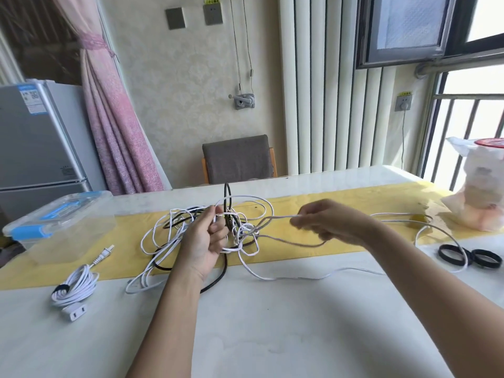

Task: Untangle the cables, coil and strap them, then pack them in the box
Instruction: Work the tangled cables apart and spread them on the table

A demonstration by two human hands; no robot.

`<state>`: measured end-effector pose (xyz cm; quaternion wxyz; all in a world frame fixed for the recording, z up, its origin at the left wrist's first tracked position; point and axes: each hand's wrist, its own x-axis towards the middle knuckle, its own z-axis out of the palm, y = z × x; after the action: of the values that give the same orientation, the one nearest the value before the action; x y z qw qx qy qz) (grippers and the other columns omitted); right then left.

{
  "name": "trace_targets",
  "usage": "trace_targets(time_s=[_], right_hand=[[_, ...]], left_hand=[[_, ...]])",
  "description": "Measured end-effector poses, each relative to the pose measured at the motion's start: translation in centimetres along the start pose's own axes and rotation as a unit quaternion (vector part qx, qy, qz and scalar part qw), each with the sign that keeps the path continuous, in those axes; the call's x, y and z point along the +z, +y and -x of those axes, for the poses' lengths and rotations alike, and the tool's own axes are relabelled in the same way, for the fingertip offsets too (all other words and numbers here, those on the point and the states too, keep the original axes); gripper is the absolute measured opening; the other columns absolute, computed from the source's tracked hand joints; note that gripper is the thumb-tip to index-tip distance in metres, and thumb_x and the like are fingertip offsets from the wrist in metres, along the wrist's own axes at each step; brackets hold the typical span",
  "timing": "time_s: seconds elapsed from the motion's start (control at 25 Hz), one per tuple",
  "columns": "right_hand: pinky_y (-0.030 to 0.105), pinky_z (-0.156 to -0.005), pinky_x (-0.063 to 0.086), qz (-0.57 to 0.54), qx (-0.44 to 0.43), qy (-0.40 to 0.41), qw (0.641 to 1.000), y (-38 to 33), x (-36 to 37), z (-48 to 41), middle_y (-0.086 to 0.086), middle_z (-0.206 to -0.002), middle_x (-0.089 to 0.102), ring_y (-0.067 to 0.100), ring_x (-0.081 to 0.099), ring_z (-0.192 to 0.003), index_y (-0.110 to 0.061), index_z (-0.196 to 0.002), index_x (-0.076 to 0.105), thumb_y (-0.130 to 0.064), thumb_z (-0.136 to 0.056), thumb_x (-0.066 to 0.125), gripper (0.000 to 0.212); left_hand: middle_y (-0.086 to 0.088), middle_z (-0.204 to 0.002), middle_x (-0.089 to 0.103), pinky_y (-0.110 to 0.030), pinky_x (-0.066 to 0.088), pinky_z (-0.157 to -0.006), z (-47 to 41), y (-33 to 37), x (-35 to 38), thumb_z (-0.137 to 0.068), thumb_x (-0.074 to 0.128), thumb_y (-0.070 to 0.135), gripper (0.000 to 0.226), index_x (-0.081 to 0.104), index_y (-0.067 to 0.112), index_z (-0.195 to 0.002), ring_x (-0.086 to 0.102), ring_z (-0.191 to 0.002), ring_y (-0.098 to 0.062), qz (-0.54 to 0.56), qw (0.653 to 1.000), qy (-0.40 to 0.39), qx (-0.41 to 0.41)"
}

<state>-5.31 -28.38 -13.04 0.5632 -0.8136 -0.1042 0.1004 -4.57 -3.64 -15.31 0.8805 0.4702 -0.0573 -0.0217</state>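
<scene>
Untangling step. Left hand grips the cable tangle mid-table, fingers curled; right hand pinches a white strand stretched rightward. Next, I judge: work that strand gently out through the knot.

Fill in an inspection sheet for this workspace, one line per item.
Surface: white table with a yellow runner.
Job's things: lidded clear box at the left; one strapped white coil; black straps at the right.
Clutter: plastic bag at the right edge.
Hands: left hand grips the tangle; right hand pinches a white cable coming from it.
Cables: white and black strands knotted together; loose white loops trail right.
Surroundings: chair, fridge, curtain, radiator.
</scene>
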Motion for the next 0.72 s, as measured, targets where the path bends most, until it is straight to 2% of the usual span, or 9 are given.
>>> trace_targets(time_s=[0.08,0.16,0.24,0.32,0.4,0.48,0.56,0.64,0.72], right_hand=[[0.016,-0.043,0.028,0.052,-0.083,0.230,0.968,-0.8,-2.1,0.6,-0.008,-0.047,0.041,0.010,0.032,-0.048,-0.013,-0.068,0.065,-0.008,-0.080,0.071,0.014],[0.017,-0.048,0.038,0.091,-0.159,0.373,0.909,-1.9,-3.6,0.9,-0.009,-0.050,0.051,0.008,0.041,-0.048,-0.016,-0.075,0.070,-0.002,-0.079,0.066,0.015],[0.029,-0.061,0.054,-0.047,-0.141,0.343,0.928,-2.7,-4.7,0.9,0.002,-0.059,0.056,0.013,0.055,-0.049,-0.008,-0.094,0.066,-0.015,-0.090,0.060,0.011],[0.031,-0.053,0.055,-0.190,-0.012,0.177,0.966,-3.3,-4.7,1.3,0.007,-0.053,0.050,0.020,0.050,-0.042,-0.003,-0.107,0.055,-0.050,-0.095,0.045,0.049],[0.021,-0.041,0.038,-0.115,0.075,0.129,0.982,-3.0,-5.2,1.4,0.002,-0.050,0.037,0.015,0.029,-0.041,-0.004,-0.102,0.057,-0.069,-0.085,0.041,0.070],[0.022,-0.045,0.030,-0.019,0.044,0.253,0.966,-2.6,-6.4,1.3,0.004,-0.058,0.037,0.014,0.027,-0.047,0.000,-0.092,0.062,-0.054,-0.085,0.059,0.054],[0.024,-0.054,0.040,-0.023,-0.015,0.389,0.921,-2.5,-8.2,1.1,0.006,-0.064,0.043,0.015,0.034,-0.052,0.004,-0.097,0.065,-0.022,-0.087,0.066,0.028],[0.024,-0.059,0.051,-0.139,-0.009,0.375,0.917,-2.6,-9.2,1.1,0.004,-0.066,0.044,0.015,0.039,-0.055,0.000,-0.105,0.064,-0.015,-0.092,0.059,0.021],[0.031,-0.063,0.054,-0.166,0.072,0.308,0.934,-2.2,-9.1,1.3,0.007,-0.070,0.046,0.019,0.047,-0.060,-0.005,-0.094,0.059,-0.035,-0.097,0.051,0.031]], left_hand=[[0.011,-0.045,0.026,-0.011,0.013,-0.030,-0.1,0.2,-0.2,-0.103,0.033,0.020,0.029,0.050,0.013,-0.080,0.020,-0.031,0.002,-0.012,1.000,0.015,0.008],[0.011,-0.044,0.026,-0.012,0.011,-0.030,-0.1,0.4,-0.2,-0.103,0.033,0.019,0.030,0.051,0.013,-0.079,0.019,-0.031,0.002,-0.023,0.999,0.029,0.013],[0.011,-0.043,0.025,-0.012,0.011,-0.030,0.0,0.5,-0.2,-0.103,0.033,0.019,0.030,0.050,0.013,-0.079,0.019,-0.030,0.002,-0.021,0.999,0.038,0.013],[0.012,-0.042,0.025,-0.012,0.010,-0.030,0.0,0.6,-0.4,-0.103,0.033,0.019,0.030,0.050,0.013,-0.078,0.019,-0.029,0.001,-0.014,0.999,0.044,0.011],[0.011,-0.041,0.025,-0.013,0.009,-0.030,-0.1,0.9,-0.9,-0.103,0.034,0.020,0.030,0.049,0.013,-0.078,0.019,-0.029,0.001,-0.014,0.998,0.052,0.014],[0.012,-0.041,0.025,-0.013,0.007,-0.030,-0.3,1.3,-1.8,-0.103,0.034,0.021,0.030,0.049,0.014,-0.078,0.019,-0.028,0.000,0.000,0.997,0.070,0.016],[0.012,-0.041,0.025,-0.016,0.007,-0.029,-0.4,1.9,-2.7,-0.103,0.035,0.022,0.029,0.048,0.015,-0.078,0.019,-0.027,-0.002,0.023,0.995,0.090,0.022],[0.012,-0.040,0.025,-0.018,0.009,-0.028,-0.3,2.2,-3.1,-0.102,0.035,0.021,0.029,0.048,0.016,-0.077,0.019,-0.026,-0.004,0.038,0.994,0.102,0.030],[0.012,-0.039,0.025,-0.018,0.010,-0.027,-0.2,2.4,-2.9,-0.102,0.034,0.021,0.029,0.048,0.016,-0.077,0.019,-0.025,-0.004,0.042,0.994,0.097,0.030]])
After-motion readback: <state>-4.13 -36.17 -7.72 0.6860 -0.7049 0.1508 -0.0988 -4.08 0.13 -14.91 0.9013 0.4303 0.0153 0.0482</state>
